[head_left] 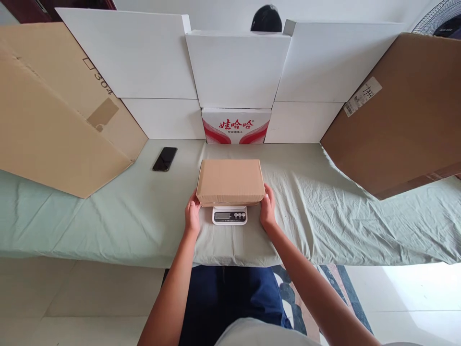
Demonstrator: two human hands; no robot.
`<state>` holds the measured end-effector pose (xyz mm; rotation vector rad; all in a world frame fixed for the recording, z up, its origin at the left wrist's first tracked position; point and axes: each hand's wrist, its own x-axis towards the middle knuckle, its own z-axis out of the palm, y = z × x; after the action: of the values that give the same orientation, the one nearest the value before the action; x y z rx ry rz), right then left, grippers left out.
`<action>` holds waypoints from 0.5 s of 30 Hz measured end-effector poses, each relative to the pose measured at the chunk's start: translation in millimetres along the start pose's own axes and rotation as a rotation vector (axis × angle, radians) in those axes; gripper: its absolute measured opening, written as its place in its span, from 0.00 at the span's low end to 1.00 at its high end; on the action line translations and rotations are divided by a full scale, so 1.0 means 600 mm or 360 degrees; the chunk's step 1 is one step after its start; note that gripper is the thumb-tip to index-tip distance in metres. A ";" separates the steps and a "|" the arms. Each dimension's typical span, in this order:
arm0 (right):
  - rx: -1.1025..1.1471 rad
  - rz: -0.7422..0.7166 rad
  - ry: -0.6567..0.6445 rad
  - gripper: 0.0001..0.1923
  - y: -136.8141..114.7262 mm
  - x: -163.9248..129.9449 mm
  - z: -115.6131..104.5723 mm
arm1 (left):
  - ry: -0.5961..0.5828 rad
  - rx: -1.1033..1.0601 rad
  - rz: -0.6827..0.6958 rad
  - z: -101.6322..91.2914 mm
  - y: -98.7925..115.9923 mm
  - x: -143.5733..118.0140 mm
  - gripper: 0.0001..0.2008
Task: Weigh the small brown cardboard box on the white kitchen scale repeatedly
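Between my two hands is a closed brown cardboard box (231,179), placed over a white digital kitchen scale (229,221). The scale's front, with its small display and several buttons, shows below the box; its platform is mostly hidden. My left hand (192,211) grips the box's near left corner, fingers along the side. At the near right corner, my right hand (267,206) presses against the opposite side with the thumb in front. Whether the box's full weight rests on the scale I cannot tell.
A black smartphone (164,159) lies on the pale green cloth (173,206) at left. Large cardboard panels stand at left (54,110) and right (399,115). White boxes (237,69) and a red-printed carton (236,126) line the back. A fan (437,19) shows top right.
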<state>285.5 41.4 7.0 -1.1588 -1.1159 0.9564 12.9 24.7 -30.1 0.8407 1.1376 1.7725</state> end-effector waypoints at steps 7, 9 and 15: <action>0.0016 0.0009 0.0114 0.30 0.004 0.003 0.007 | -0.0093 0.0024 -0.0035 -0.002 0.001 -0.002 0.30; 0.0021 0.0010 0.0150 0.29 0.002 0.003 0.010 | -0.0118 0.0039 -0.0048 -0.003 0.003 -0.003 0.29; -0.0030 -0.0017 0.0209 0.27 -0.011 0.000 0.017 | -0.0109 0.0050 -0.0069 -0.004 0.000 0.004 0.30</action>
<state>275.8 42.5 14.2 -1.2127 -1.0264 0.8505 9.7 25.9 -30.7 0.8823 1.1335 1.6819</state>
